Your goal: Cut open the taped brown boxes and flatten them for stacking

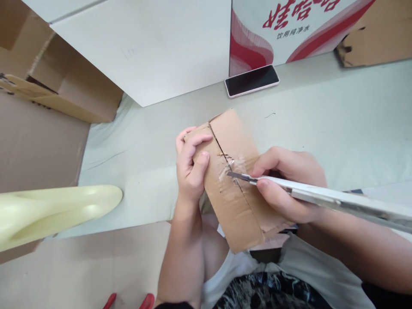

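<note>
A small brown cardboard box (225,201) is tilted over the near edge of the table, with a dark seam running lengthwise between its flaps. Clear tape (236,165), crumpled and torn, crosses the middle of that seam. My left hand (193,161) grips the box's far left end, thumb and fingers closed around it. In my right hand (283,180) is a white utility knife (289,186), pinched between thumb and fingers. Its blade points left, and the tip lies at the torn tape by the seam. Whether the tip touches the cardboard I cannot tell.
A smartphone (252,81) lies at the back, before a red-and-white carton (299,30). A white panel (144,47) stands left of it. Larger cardboard boxes (80,92) are at left, another (380,36) at back right. A pale yellow curved object (64,210) juts in from the left.
</note>
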Tool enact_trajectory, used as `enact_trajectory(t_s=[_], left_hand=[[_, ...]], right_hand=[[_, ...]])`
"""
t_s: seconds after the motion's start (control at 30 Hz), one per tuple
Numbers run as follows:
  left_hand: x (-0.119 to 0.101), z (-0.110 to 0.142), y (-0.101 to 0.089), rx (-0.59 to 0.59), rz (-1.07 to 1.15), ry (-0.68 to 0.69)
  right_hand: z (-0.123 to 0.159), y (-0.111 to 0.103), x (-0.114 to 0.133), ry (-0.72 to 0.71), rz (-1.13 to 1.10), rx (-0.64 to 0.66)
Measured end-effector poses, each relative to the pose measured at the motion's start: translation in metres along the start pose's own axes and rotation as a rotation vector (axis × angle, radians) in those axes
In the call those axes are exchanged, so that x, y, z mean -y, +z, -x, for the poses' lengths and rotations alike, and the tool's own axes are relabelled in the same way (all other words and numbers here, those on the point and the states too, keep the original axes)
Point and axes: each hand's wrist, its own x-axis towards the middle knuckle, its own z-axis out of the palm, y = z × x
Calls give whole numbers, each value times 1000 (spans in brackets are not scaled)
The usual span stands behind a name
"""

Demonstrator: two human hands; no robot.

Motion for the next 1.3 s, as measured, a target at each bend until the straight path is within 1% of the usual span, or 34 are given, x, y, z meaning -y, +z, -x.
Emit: enact_trajectory(t_s=[0.17,0.37,0.53,0.63,0.73,0.9,1.17,1.3], left_hand=[[1,0,0,7,12,-2],[1,1,0,-11,24,-1],[1,0,0,-5,9,-28],[1,0,0,-19,26,-23],[1,1,1,-27,32,-5],[1,0,1,-20,20,0],[0,0,0,-26,28,4],[-1,0,-1,-11,19,-9]], right_hand=[[1,-3,3,73,50,43],[-3,-1,1,1,7,-15],[-4,-1,1,-15,16,-1],[-3,-1,1,-16,14,-3],[-2,0,0,-16,0,-39],[-2,1,1,-3,-4,-10],[-1,-1,1,-1,-16,-16],[0,-1,-1,7,-14,-20]])
